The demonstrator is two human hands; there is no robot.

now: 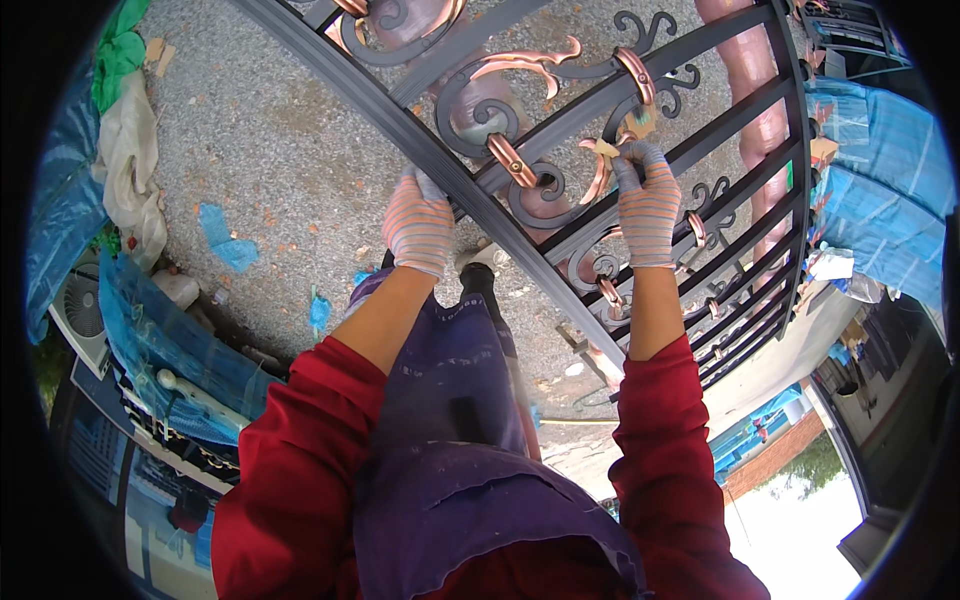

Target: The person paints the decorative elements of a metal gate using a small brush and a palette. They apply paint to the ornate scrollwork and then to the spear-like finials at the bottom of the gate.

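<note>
A black metal railing panel (400,130) with scrolls and copper-coloured bands leans across the upper right of the view. My left hand (418,225), in a striped knit glove, is closed on the panel's long edge bar; its fingertips are partly hidden. Among the scrolls, my right hand (648,205), gloved alike, pinches a small tan paper-like piece (606,148). That piece sits close to a copper-coloured leaf ornament (597,178); whether they touch, I cannot tell. Another copper-coloured leaf (530,65) and a copper-coloured band (511,160) lie further up the panel.
Gritty grey ground (290,130) with scattered scraps spreads under the panel. A blue plastic scrap (228,238) lies at the left. Blue sheeting (880,190) covers things at the right, and more blue sheeting (160,330) hangs at the left beside a fan unit (85,305).
</note>
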